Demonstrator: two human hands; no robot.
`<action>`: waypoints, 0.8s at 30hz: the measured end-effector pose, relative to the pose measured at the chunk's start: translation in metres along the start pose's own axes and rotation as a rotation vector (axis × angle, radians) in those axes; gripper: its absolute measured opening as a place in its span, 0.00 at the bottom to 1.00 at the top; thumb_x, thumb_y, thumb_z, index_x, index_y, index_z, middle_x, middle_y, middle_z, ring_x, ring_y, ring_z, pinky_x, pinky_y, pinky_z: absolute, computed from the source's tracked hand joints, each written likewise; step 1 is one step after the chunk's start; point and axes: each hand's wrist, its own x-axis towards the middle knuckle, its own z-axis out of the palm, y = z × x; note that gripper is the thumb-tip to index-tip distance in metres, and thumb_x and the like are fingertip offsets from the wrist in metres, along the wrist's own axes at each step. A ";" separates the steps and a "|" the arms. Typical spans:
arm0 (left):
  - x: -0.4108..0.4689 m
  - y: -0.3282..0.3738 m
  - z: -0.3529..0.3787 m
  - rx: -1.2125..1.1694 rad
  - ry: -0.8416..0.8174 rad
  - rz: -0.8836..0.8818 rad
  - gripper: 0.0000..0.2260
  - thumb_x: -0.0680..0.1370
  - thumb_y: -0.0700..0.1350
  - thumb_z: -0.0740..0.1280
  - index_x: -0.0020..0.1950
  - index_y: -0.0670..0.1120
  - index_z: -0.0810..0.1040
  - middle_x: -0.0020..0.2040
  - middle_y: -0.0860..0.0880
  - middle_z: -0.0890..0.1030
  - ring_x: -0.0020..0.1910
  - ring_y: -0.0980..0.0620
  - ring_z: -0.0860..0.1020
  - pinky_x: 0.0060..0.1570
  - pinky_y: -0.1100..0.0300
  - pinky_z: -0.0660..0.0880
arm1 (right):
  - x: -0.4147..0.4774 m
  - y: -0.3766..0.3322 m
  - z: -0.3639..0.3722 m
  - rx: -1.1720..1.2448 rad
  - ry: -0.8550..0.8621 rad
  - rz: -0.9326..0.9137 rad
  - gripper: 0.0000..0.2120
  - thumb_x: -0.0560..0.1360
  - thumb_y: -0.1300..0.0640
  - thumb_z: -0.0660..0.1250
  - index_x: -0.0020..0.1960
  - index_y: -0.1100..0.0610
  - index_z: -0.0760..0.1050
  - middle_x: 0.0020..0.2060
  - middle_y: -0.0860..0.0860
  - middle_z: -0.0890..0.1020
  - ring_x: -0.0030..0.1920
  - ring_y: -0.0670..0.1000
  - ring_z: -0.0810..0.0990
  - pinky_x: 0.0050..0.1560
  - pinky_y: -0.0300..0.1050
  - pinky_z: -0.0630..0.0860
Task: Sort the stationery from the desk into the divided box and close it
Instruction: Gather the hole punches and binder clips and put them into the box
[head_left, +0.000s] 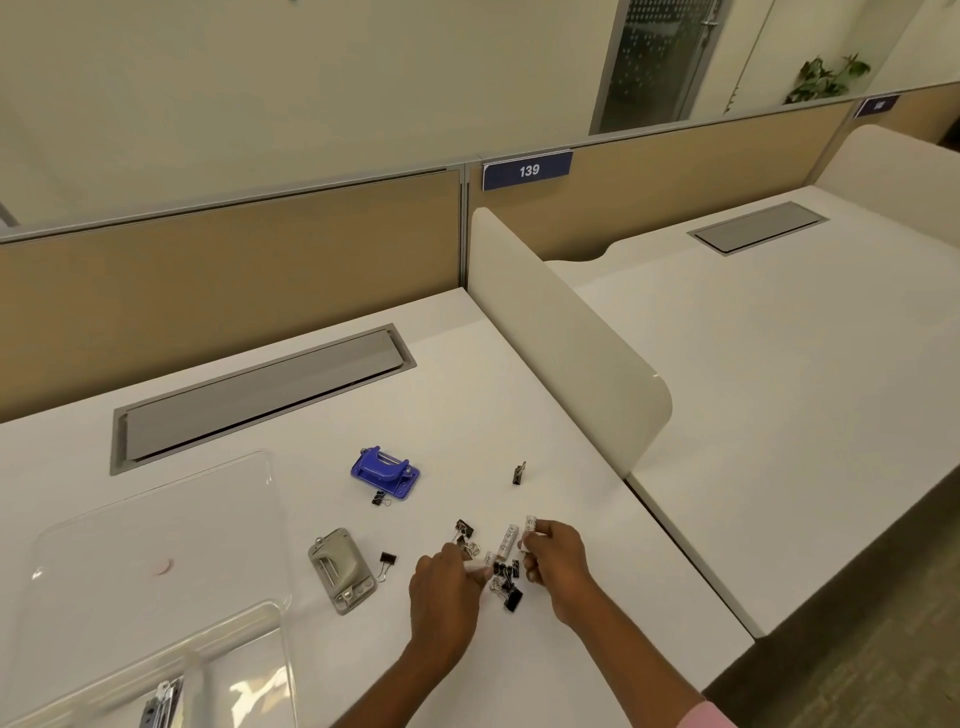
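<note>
Pinching white tubes (531, 524): left hand (445, 579), right hand (557, 557); divided box (260, 613) partly cropped.

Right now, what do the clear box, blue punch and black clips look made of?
Clear divided box: glossy transparent plastic; the desk shows through. Blue hole punch: evenly coloured moulded plastic, with a grey metal-looking strip on top. Small black binder clips: probably painted metal, with shiny wire handles. The left hand and right hand grip small white tubes, seemingly plastic.
</note>
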 end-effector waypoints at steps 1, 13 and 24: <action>-0.002 -0.001 0.000 0.018 0.002 -0.010 0.13 0.78 0.55 0.64 0.51 0.46 0.73 0.47 0.48 0.80 0.48 0.48 0.76 0.41 0.57 0.71 | -0.001 0.000 0.001 -0.030 0.008 -0.004 0.06 0.73 0.70 0.60 0.40 0.62 0.72 0.28 0.56 0.73 0.24 0.49 0.69 0.24 0.40 0.67; 0.000 -0.005 0.007 0.418 -0.085 0.073 0.14 0.82 0.53 0.55 0.54 0.46 0.74 0.51 0.48 0.82 0.48 0.48 0.81 0.40 0.57 0.69 | 0.007 -0.005 0.018 -0.275 0.067 0.026 0.10 0.73 0.62 0.63 0.36 0.58 0.63 0.29 0.55 0.71 0.26 0.53 0.72 0.25 0.41 0.63; 0.013 0.007 0.004 0.443 -0.152 0.140 0.08 0.77 0.52 0.63 0.46 0.48 0.74 0.49 0.46 0.83 0.38 0.50 0.72 0.38 0.59 0.64 | 0.014 -0.006 0.025 -0.673 0.116 -0.087 0.18 0.68 0.51 0.72 0.33 0.54 0.63 0.34 0.53 0.78 0.35 0.56 0.77 0.42 0.49 0.76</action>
